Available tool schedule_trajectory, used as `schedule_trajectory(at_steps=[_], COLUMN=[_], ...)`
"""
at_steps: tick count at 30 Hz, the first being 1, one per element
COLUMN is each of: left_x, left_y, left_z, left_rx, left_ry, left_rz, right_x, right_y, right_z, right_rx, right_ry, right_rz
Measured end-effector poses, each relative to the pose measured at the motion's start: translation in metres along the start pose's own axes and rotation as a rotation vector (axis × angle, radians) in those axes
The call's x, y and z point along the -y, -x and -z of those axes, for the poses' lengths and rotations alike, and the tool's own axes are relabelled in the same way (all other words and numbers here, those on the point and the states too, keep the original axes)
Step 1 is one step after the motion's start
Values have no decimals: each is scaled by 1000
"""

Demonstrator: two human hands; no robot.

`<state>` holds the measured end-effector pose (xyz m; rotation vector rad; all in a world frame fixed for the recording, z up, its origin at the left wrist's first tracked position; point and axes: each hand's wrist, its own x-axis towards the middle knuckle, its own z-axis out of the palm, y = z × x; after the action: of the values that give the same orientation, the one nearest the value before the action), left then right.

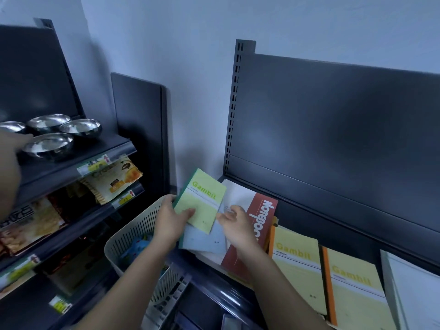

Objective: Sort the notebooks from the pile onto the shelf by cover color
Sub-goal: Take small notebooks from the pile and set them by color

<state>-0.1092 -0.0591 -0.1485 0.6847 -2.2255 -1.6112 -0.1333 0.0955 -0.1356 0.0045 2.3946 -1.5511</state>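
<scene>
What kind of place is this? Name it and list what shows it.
Most likely a small shop. Dark slotted retail shelving carries price tags on its edges, with snack packets and steel bowls displayed at left, and Gambit notebooks laid out at right.

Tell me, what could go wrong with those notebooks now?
The green notebook is only pinched at its edge by the left hand, so it might slip. The blue notebook under it lies loose on the pile and could slide off toward the basket.

green notebook (202,198), red notebook (252,234), white basket (133,229)
</scene>
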Motion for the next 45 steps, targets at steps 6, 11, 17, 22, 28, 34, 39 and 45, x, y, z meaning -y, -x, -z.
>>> schedule_trajectory(at_steps=[6,11,17,22,28,34,39,45], left_x=[-31,-39,-45,-57,-70,-61,-55,-48], left_y=[24,41,66,91,117,132,139,147], left_z=[2,-11,-42,-68,-105,-134,-141,-137], left_rx=[146,472,590,603,485,442,447,395], left_ry=[456,450,308,287,256,-36,-540,-868], left_rz=[-10,2,-118,-118,-23,-16,-207,-294], right_x=[1,-11,-33,-55,-86,-120,-136,-134], right_y=[6,20,51,70,98,120,130,135], right_z=[9,34,71,119,179,206,211,212], right_rx=[-195,-395,-576,-779,-889,-743,-617,-500], right_ry=[-291,-363,-374,-361,-159,95,165,435], right_rz=[21,28,39,-4,-60,-165,-187,-197])
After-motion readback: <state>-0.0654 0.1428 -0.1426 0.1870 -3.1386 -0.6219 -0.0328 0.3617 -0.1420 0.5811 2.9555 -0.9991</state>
